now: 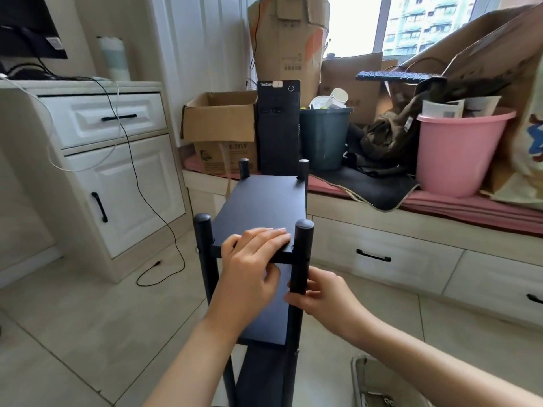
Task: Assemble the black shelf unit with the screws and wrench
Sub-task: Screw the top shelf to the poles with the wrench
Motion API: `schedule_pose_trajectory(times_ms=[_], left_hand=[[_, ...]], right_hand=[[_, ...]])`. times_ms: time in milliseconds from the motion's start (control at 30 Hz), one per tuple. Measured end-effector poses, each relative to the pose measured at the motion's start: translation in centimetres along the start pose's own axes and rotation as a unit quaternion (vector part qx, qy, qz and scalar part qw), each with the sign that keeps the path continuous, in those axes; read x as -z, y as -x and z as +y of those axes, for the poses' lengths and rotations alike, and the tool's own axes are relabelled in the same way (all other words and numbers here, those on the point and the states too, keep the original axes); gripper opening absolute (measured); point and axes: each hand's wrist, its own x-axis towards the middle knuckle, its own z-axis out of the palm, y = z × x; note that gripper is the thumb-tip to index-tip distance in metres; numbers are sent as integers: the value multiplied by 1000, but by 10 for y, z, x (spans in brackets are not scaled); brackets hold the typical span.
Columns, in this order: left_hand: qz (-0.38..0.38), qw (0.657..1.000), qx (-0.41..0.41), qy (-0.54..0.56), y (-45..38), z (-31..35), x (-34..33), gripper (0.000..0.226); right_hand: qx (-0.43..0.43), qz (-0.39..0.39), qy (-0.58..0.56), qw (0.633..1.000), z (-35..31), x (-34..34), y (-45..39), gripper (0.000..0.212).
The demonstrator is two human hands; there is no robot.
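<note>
The black shelf unit stands upright on the tiled floor in front of me, with round black posts at its corners and a lower board under the top one. My left hand grips the near edge of the top board, fingers flat on top and thumb underneath. My right hand is closed around the near right post just below the top board. The near left post stands free. A few small metal screws lie at the bottom right. No wrench is visible.
A white cabinet with dangling cables stands left. Behind the shelf, a window bench with drawers carries cardboard boxes, a black computer tower, a dark bin and a pink bucket. A chair edge shows bottom right.
</note>
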Motion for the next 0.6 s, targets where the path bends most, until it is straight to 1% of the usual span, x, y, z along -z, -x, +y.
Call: schedule_pose_trajectory(times_ms=[33,67,100,133,167,200,233,267,300,333,367,400,467,533,600], left_hand=[[0,1000,15,21,1,3,3,50],[17,997,45,60,2,9,6,49],[53,988,92,112,6,18,9,47],[104,968,152,172,10,28,11,44],[154,936,223,227,14,40,14,38],[195,893,300,274,16,51,14,31],[224,839,378,321,17,60,14,21],[236,776,453,371,15,65,12,14],[227,705,521,424,12,67,8,12],[205,637,570,477,8,66,5,14],[182,591,595,514,3,63,1,23],[167,568,603,536,-1,60,-3,32],[160,552,591,566,-9,53,-9,40],[171,554,564,588,-14,48,-17,38],[189,576,530,593,-16,45,-25,34]], right_hand=[[3,0,9,1000,0,1,1,43],[3,-1,15,1000,0,1,2,40],[0,-1,17,1000,0,1,4,38],[-3,-1,15,1000,0,0,5,36],[-7,1,9,1000,0,-1,6,34],[-11,4,2,1000,0,-1,7,32],[-13,8,-2,1000,1,-2,8,30],[-14,14,-2,1000,1,-3,8,27],[-14,18,0,1000,2,-4,9,24],[-13,23,3,1000,2,-5,10,23],[-12,29,6,999,3,-6,11,22],[-10,34,9,999,5,-7,12,21],[1,43,17,999,7,-9,15,20],[10,46,25,999,7,-10,17,20],[17,39,35,998,8,-9,17,21]])
